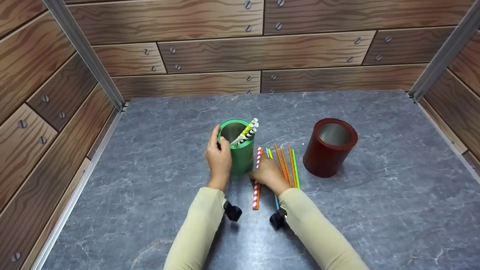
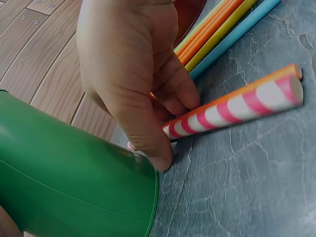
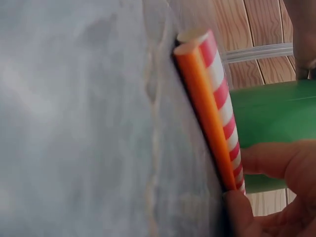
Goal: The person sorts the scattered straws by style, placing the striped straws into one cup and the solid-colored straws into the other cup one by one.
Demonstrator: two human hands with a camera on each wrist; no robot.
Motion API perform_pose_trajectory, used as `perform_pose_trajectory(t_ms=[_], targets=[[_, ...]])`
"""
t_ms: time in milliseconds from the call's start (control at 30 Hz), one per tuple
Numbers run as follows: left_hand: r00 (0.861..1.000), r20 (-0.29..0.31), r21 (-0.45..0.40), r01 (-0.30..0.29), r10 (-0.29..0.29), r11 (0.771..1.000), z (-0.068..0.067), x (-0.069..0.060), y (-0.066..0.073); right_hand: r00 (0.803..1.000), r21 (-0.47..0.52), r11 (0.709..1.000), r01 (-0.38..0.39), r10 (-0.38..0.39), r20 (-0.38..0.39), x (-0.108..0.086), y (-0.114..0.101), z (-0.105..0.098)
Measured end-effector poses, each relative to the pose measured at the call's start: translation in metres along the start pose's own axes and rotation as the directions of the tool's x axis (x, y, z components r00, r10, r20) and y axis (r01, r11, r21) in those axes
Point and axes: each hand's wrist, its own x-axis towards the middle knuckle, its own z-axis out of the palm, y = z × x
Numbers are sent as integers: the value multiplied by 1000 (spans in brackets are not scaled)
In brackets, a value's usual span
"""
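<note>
Red-and-white straw (image 2: 227, 112): lies lengthwise on the surface (image 1: 150, 168), just to the right of the green cup, its near end pointing toward the person.
Orange straw (image 3: 206, 108): alongside the striped one, touching it.
Right hand (image 1: 270, 172): thumb on one side of the straw pair, fingers curled on the other, little gap left; appears to pinch the striped straw. Whether the orange one is also held cannot be told.
Pick-up: best taken near mid-length, with thumb and fingertips squared across the straw; confirm one or two straws before lifting.
Green cup (image 1: 242, 161): upright; the left hand (image 1: 218, 159) grips its left side, thumb near the rim. Hold steady.
Straws in cup (image 1: 245, 133): lean on the right of the rim; the left part of the mouth offers freer entry.
Loose straws (image 1: 284, 163): right of the right hand; avoid sweeping them sideways.
Dark red cup (image 1: 322, 161): upright beyond them, limiting rightward travel.
Clearance: bare surface toward the person; plank-patterned wall (image 1: 225, 56) well behind.
</note>
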Motion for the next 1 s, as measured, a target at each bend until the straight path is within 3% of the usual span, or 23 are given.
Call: perform_pose_trajectory(t_ms=[167,367,533,633,767,1000], targets=[[1000,-9,-1,-3,3,1000,0,1,-1,1000,6,1000,-28,28,12,0,1,-4],[1000,-2,0,-12,12,1000,0,-1,-1,990,-3,992,-125,125,70,3,3,-10],[1000,5,-9,6,-6,1000,0,0,0,984,74,985,-156,149,99,5,6,-11],[1000,1,-11,10,-10,1000,0,0,0,975,219,954,-207,182,128,6,7,-11],[1000,-7,-8,2,-3,1000,0,0,1,964,403,877,-263,223,144,8,10,-10],[1000,-9,-9,-6,6,1000,1,1,0,962,520,814,-257,265,62,8,11,-10]])
